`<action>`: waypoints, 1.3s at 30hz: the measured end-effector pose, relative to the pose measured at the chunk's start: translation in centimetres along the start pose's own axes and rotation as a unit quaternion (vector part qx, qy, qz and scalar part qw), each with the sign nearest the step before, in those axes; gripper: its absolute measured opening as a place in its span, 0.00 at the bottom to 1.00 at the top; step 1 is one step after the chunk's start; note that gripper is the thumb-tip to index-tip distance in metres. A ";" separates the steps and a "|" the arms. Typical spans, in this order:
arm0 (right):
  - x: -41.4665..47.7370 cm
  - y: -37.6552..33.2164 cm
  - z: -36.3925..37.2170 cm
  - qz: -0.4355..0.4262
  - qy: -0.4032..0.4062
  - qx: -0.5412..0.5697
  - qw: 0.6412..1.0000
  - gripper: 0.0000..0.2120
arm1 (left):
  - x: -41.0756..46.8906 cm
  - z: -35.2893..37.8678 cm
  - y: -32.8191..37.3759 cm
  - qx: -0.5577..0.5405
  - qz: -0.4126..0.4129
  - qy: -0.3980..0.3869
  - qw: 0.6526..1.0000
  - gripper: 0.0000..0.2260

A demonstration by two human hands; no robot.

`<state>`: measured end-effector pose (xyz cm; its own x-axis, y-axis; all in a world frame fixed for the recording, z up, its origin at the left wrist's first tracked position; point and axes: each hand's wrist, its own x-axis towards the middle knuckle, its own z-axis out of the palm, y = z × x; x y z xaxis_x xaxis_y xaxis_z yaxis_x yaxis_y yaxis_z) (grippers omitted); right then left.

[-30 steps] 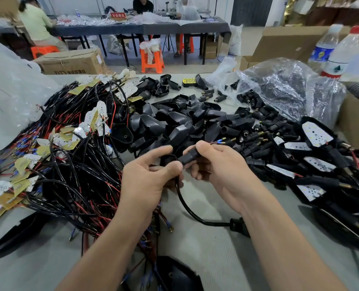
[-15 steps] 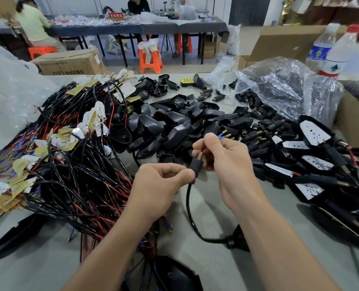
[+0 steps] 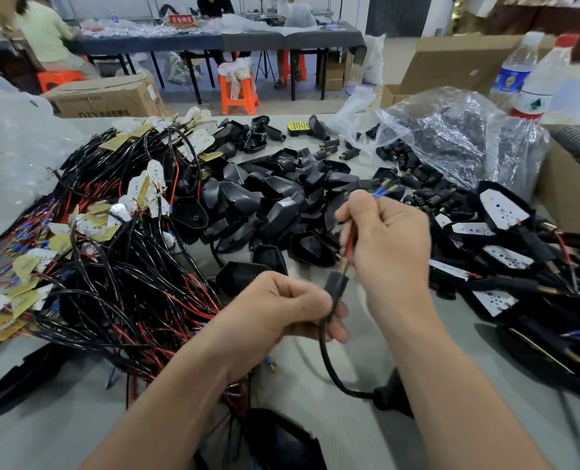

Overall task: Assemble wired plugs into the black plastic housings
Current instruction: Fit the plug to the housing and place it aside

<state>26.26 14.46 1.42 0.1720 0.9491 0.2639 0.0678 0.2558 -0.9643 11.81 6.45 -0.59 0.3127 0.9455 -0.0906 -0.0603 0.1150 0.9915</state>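
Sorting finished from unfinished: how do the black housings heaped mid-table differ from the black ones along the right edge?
The heaped black plastic housings are empty shells, tumbled any way up. The right-edge black plastic housings hold white dotted boards and lie open side up, with red wires attached. Both are black plastic, similarly pointed.

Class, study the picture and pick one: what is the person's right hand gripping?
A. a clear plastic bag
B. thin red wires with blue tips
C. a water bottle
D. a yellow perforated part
B: the right hand is curled round the red wires, whose blue tips stick out above the fist, while the left hand pinches the black cable below.
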 end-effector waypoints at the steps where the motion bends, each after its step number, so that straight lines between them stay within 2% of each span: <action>1: 0.5 0.1 -0.5 0.012 0.019 0.013 1.000 0.16 | 0.0 0.2 -0.2 0.044 0.003 0.021 0.999 0.08; 3: 1.4 0.4 -1.4 0.047 0.063 0.034 0.996 0.16 | 0.2 0.6 -0.3 0.079 0.014 0.080 0.994 0.08; 5: 1.9 0.9 -2.1 0.086 0.101 0.074 0.988 0.18 | 0.4 0.8 -0.3 0.084 0.007 0.098 0.992 0.05; 8: 2.9 0.9 -3.4 0.129 0.144 0.161 0.968 0.19 | 0.5 0.8 -0.1 0.090 -0.015 0.067 0.994 0.02; 12: 3.8 1.0 -4.7 0.203 0.158 0.266 0.929 0.17 | 0.3 1.1 0.3 -0.007 -0.024 0.057 0.998 0.07; 16: 4.5 1.7 -5.4 0.209 0.187 0.279 0.918 0.17 | 0.0 0.6 0.7 -0.030 -0.077 0.032 0.996 0.08; 20: 5.2 1.8 -6.8 0.209 0.218 0.366 0.880 0.16 | -0.6 0.0 1.1 -0.046 -0.108 -0.009 0.993 0.10; 21: 5.0 1.8 -6.7 0.208 0.203 0.380 0.878 0.17 | -0.7 -0.1 1.0 -0.058 -0.106 -0.006 0.993 0.08; 23: 4.3 1.7 -5.6 0.225 0.121 0.380 0.889 0.20 | -0.6 -0.1 0.9 -0.092 -0.098 0.033 0.990 0.05; 26: 2.3 1.0 -3.1 0.261 -0.119 0.231 0.930 0.23 | -0.3 -0.2 0.8 -0.144 -0.081 0.102 0.981 0.08; 28: 0.9 0.6 -2.0 0.226 -0.274 0.118 0.927 0.18 | -0.2 -0.5 0.9 -0.142 -0.070 0.128 0.979 0.09; 30: 0.1 0.5 -1.6 0.179 -0.359 0.082 0.913 0.09 | -0.2 -0.9 0.8 -0.117 -0.063 0.137 0.982 0.10; 33: 0.1 0.7 -1.5 0.163 -0.354 0.098 0.916 0.06 | 0.1 -0.9 0.3 -0.107 -0.059 0.149 0.981 0.16; 36: 0.5 0.8 -1.5 0.186 -0.279 0.142 0.931 0.07 | 0.3 -0.9 0.1 -0.135 -0.051 0.153 0.978 0.19; 39: 0.9 1.0 -1.8 0.203 -0.226 0.187 0.934 0.09 | 0.0 -1.6 -0.3 -0.068 -0.031 0.160 0.984 0.27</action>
<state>28.24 15.28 0.77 -0.3303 0.9406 -0.0780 -0.2761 -0.1754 -0.9450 10.32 6.94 -1.02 0.0075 0.9805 -0.1964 -0.1830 0.1945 0.9637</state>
